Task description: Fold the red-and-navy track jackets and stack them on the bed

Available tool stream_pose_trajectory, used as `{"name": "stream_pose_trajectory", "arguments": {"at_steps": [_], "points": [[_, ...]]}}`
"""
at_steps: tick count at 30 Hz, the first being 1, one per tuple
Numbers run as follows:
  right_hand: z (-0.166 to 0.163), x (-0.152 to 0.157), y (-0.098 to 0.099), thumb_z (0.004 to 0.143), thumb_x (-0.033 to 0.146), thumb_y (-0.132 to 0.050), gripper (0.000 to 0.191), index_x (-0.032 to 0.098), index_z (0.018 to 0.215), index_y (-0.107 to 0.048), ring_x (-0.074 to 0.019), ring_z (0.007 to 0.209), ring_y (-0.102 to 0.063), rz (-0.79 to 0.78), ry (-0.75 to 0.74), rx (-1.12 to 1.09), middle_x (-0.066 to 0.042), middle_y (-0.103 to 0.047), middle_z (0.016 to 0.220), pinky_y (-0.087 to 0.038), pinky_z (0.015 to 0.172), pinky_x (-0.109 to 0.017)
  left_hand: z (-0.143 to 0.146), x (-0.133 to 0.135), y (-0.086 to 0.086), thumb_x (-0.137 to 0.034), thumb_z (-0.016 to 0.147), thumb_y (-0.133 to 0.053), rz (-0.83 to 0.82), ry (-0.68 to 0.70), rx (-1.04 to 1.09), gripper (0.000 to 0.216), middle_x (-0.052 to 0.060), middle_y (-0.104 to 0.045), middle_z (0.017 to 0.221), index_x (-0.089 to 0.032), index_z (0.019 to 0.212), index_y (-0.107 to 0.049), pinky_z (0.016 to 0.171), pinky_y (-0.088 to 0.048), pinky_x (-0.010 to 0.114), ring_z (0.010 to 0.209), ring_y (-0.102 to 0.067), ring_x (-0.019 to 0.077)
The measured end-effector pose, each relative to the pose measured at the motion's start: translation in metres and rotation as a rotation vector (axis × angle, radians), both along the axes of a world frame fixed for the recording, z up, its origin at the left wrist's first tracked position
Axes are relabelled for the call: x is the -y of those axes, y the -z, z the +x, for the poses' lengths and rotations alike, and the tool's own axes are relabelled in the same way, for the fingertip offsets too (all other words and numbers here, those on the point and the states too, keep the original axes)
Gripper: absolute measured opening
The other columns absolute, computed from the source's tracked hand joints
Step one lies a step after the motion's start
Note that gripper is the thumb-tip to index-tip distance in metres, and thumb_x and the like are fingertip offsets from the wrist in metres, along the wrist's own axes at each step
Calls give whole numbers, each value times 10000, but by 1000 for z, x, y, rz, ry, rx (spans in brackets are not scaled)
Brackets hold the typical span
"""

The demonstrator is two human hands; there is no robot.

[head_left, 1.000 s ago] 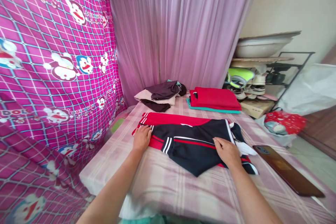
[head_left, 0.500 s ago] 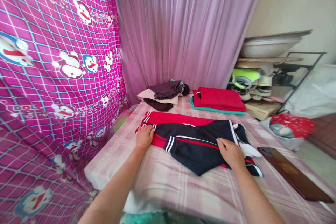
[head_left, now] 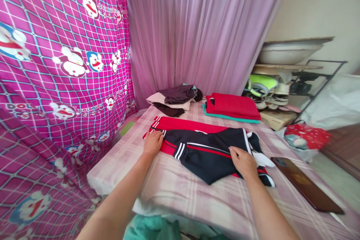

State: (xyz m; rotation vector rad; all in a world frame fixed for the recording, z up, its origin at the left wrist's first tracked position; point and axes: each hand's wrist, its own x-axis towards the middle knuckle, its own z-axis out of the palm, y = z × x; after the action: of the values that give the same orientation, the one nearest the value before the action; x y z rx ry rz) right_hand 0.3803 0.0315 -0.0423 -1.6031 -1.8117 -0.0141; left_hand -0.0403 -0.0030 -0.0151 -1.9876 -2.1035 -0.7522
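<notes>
A black and red jacket (head_left: 206, 163) with white stripes lies folded lengthwise across the bed. At its left end, near a striped cuff, my left hand (head_left: 153, 143) rests with fingers laid over the cloth. My right hand (head_left: 244, 160) is closed on the black fabric near the white-trimmed right end, thumb and forefinger together. Part of the jacket is hidden beneath both hands. A sleeve with a striped cuff is bent over the near side of the garment.
Behind the jacket sit a folded red and teal stack (head_left: 233, 107) and a loose pile of dark and pale clothes (head_left: 177, 97). A brown phone (head_left: 308, 187) lies at right. Beyond the bed (head_left: 123, 165) stands a shoe rack (head_left: 306, 68); patterned curtains (head_left: 70, 93) hang at left.
The view has shifted slightly. Both hands stay in place on the jacket, and nothing else has visibly moved.
</notes>
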Motion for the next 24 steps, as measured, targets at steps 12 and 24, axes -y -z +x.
{"name": "stream_pose_trajectory", "arguments": {"at_steps": [12, 24], "points": [[-4, 7, -7, 912, 366, -441, 371, 247, 928, -792, -240, 991, -724, -4, -45, -19, -73, -782, 1045, -529, 934, -350, -5, -1, -1, -343, 964, -400, 7, 17, -53, 375, 93, -722, 1233, -229, 1115, -723, 1096, -386, 516, 1183, -630, 270], [-3, 7, -6, 890, 359, -454, 356, 257, 935, -792, -227, 984, -722, -47, 14, -84, -51, -785, 1038, -542, 934, -347, -10, -4, 4, -364, 957, -395, 27, 38, -46, 389, 97, -729, 1213, -222, 1116, -720, 1087, -399, 526, 1163, -642, 276]]}}
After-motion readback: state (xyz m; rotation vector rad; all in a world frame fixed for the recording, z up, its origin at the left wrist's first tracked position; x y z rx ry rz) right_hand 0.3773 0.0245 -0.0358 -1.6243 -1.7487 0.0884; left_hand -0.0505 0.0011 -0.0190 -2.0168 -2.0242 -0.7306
